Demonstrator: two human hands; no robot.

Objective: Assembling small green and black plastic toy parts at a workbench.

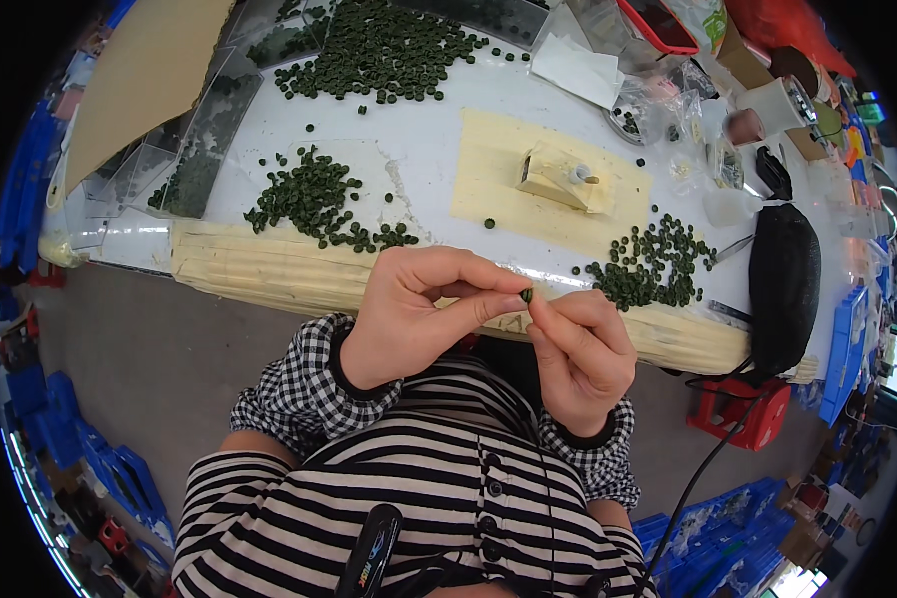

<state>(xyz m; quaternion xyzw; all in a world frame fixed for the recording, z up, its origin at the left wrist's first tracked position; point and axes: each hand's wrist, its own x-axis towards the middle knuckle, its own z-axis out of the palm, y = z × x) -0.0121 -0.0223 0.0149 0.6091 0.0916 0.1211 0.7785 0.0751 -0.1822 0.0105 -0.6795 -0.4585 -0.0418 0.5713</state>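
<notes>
Just over the near edge of the table, my two hands meet at the fingertips. My left hand (414,314) pinches a small round dark green piece (527,295) between thumb and forefinger. My right hand (586,354) is closed, its forefinger tip against that piece; whether its pinch holds anything else is hidden. Similar green pieces lie in a loose pile (304,204) beyond my left hand and in another pile (658,261) beyond my right. Straight ahead, a cream tape-covered block (566,181) with a short upright peg rests on a yellowish sheet (483,159).
A larger heap of green pieces (389,50) spreads at the back, beside clear trays (204,149) and cardboard (145,80). At right are a red-framed device (660,25), plastic bags, a white cup (775,105) and a black bag (785,279) by the edge. A red stool (743,414) stands below.
</notes>
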